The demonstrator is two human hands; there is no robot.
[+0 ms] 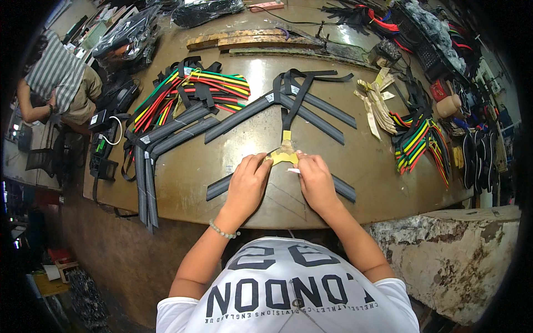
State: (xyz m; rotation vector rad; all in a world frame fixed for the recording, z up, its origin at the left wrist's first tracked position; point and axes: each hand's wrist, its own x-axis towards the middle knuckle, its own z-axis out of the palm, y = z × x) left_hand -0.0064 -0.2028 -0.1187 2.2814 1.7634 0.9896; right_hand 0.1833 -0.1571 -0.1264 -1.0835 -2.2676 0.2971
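Near the table's front edge lies a Y-shaped yellow patch (285, 157), joined to a black webbing strap (287, 119) that runs away from me. Dark grey padded straps (219, 188) spread out from under both hands. My left hand (250, 180) pinches the patch's left arm between thumb and fingers. On the other side my right hand (316, 180) is closed at the patch's right arm, with a small white tag (293, 170) showing by its thumb. The fingertips partly hide where patch and padded straps meet.
Finished-looking grey strap assemblies (275, 100) and a bundle of red, yellow and green straps (216, 86) lie beyond my hands. More coloured straps (413, 144) and yellow pieces (377, 105) sit right. Wooden bars (250, 41) lie at the back; a person (61, 77) sits left.
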